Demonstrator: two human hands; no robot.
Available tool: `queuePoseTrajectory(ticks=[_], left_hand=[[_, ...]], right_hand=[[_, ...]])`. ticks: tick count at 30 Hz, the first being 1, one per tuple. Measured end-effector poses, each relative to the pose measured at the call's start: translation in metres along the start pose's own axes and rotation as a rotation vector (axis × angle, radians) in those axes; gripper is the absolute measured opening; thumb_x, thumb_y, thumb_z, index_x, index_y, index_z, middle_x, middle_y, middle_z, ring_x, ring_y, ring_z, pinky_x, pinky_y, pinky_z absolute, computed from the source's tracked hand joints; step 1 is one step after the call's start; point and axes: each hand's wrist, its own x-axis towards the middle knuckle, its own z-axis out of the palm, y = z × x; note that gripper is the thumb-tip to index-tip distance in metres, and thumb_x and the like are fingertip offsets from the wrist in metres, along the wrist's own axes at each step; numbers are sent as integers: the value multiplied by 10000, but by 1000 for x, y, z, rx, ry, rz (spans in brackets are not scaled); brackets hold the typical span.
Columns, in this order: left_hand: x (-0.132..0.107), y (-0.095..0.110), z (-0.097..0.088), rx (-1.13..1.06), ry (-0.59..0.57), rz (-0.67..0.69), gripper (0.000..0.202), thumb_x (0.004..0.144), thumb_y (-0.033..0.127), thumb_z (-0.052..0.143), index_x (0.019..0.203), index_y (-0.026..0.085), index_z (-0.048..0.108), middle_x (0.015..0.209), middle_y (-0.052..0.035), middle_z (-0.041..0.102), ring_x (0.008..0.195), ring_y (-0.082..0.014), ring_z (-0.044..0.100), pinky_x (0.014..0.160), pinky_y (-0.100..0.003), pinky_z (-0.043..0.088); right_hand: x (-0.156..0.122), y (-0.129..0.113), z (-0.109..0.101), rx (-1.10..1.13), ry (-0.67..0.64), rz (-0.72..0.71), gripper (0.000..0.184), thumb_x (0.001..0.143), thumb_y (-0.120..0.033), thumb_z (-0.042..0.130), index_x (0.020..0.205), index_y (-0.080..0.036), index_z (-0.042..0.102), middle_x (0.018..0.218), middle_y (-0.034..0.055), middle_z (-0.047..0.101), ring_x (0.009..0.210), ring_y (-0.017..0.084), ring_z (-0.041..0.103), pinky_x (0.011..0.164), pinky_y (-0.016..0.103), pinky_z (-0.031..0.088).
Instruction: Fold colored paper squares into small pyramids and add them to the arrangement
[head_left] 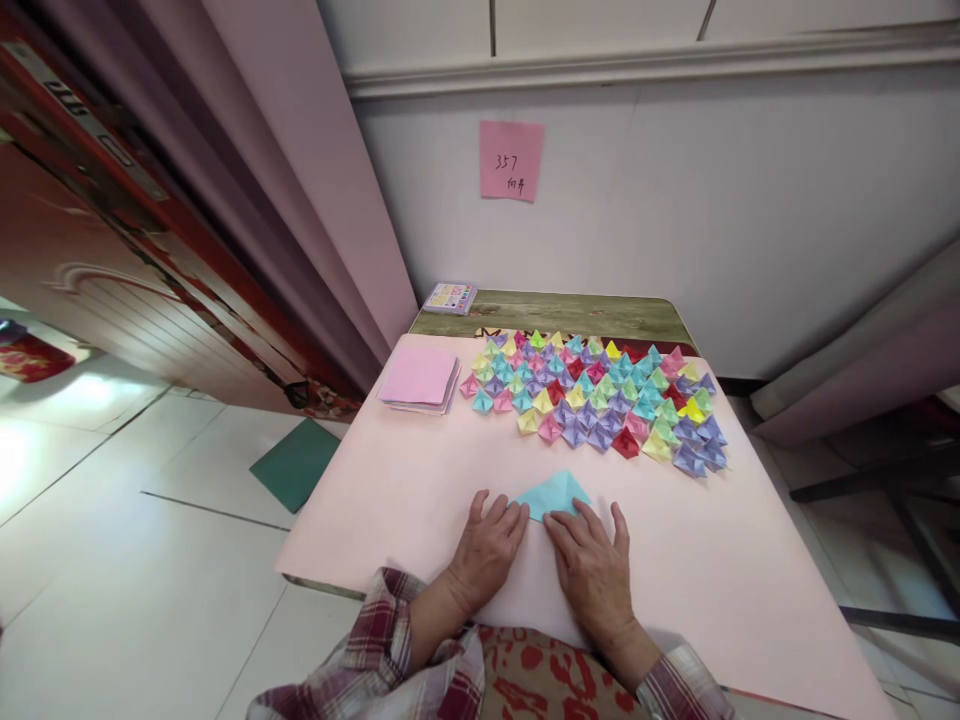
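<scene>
Lying at eleven o'clock from the right hand (596, 572), the nearer to its middle, and at about two from the left hand (484, 554), the folded light-blue origami paper (556, 492) runs its long axis roughly nine to three, peak towards one; both are palm-down, fingers loosely spread and bent, fingertips touching it; the pink table cover (420, 475) lies beneath, small folded paper pieces (575, 400) beyond.

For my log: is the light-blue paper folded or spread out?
Folded: the light-blue paper shows a peaked, roughly triangular outline rather than a full square.
</scene>
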Motion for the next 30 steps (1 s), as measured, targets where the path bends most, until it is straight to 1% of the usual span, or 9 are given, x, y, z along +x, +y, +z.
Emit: queuePoseTrajectory(ticks=[4, 7, 11, 14, 18, 20, 23, 26, 30], left_hand=[[-11, 3, -2, 9, -28, -13, 400, 933, 92, 397, 1306, 145, 529, 1207, -89, 629, 1112, -234, 523, 1086, -473, 252], [-13, 3, 1, -18, -19, -20, 419, 911, 72, 398, 1302, 130, 536, 1218, -95, 628, 1106, -250, 521, 1076, -468, 282], [-11, 0, 4, -102, -1, -29, 419, 883, 57, 425, 1277, 115, 555, 1183, -109, 637, 1036, -261, 529, 1001, -455, 373], [-11, -2, 3, -160, 10, -42, 412, 880, 59, 439, 1271, 112, 557, 1179, -121, 632, 1016, -267, 527, 954, -453, 413], [-12, -2, 2, -198, 50, -54, 392, 894, 74, 436, 1260, 135, 563, 1176, -120, 630, 1027, -270, 537, 941, -463, 433], [-13, -2, 1, -209, 70, -59, 389, 893, 74, 434, 1252, 147, 567, 1174, -118, 632, 1034, -269, 545, 938, -467, 441], [-15, -2, 0, -210, 95, -65, 408, 878, 54, 431, 1251, 154, 563, 1191, -124, 630, 1057, -263, 555, 953, -479, 445], [-17, -1, -2, -192, 121, -83, 435, 870, 49, 431, 1278, 155, 538, 1251, -138, 604, 1122, -263, 544, 997, -494, 426], [-17, 0, -5, -175, 177, -140, 461, 884, 74, 446, 1340, 135, 477, 1317, -159, 559, 1214, -269, 502, 1047, -489, 391]], right_hand=[[0, 4, -10, -16, 1, 22, 254, 908, -160, 528, 1061, -284, 690, 1030, 9, 741, 1190, 295, 555, 1130, 610, 92], [0, 13, -18, -9, -5, 66, 183, 913, -224, 531, 973, -260, 700, 993, 25, 741, 1128, 281, 591, 1094, 552, 228], [8, 31, -25, 144, -72, 435, 295, 903, -440, 531, 1041, -209, 652, 923, 58, 729, 832, 217, 670, 743, 324, 482], [21, 40, -26, 281, -208, 686, 400, 848, -539, 562, 1020, -187, 639, 746, 36, 717, 697, 204, 672, 612, 277, 458], [39, 34, -21, 320, -473, 689, 364, 799, -559, 600, 697, -212, 637, 578, 17, 676, 561, 181, 632, 541, 255, 392], [42, 24, -18, 240, -493, 683, 352, 749, -550, 652, 632, -220, 622, 617, 23, 694, 590, 186, 638, 519, 248, 352], [41, 11, -15, 153, -420, 670, 300, 737, -525, 662, 651, -237, 644, 658, 11, 705, 634, 197, 645, 499, 242, 314], [36, 9, -15, 270, -304, 613, 242, 795, -484, 612, 752, -258, 688, 639, -23, 693, 595, 172, 632, 504, 234, 342], [33, 18, -19, 214, 64, 425, 200, 872, -360, 546, 861, -231, 700, 749, -3, 715, 654, 161, 641, 605, 248, 422]])
